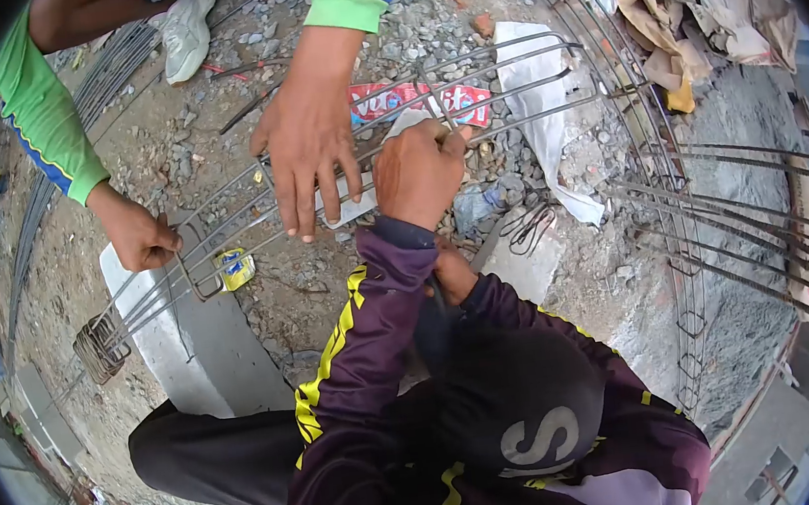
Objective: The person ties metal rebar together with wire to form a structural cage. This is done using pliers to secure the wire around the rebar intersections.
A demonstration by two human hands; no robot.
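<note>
My arms come in from the top in green sleeves. My right hand (pixel 149 238) pinches a bent steel stirrup (pixel 198 279) around long thin steel bars (pixel 149 304). Over the same bars my left hand (pixel 312 149) lies palm down, its fingers stretched out and apart. Close beside it is a co-worker's fist (pixel 421 172), at the bars near another stirrup (pixel 430 97); what it grips is hidden. That person's other hand (pixel 454 272) is partly covered by the sleeve. Below the bars lies a pale block (pixel 202 343).
The co-worker in a dark cap (pixel 518 398) crouches opposite. A bundle of stirrups (pixel 99 349) hangs at the bars' left end. A red wrapper (pixel 458 104) and white cloth (pixel 545 90) lie on gravel. Thick rebar (pixel 766 224) juts out at right; torn paper sacks (pixel 723 2) lie beyond.
</note>
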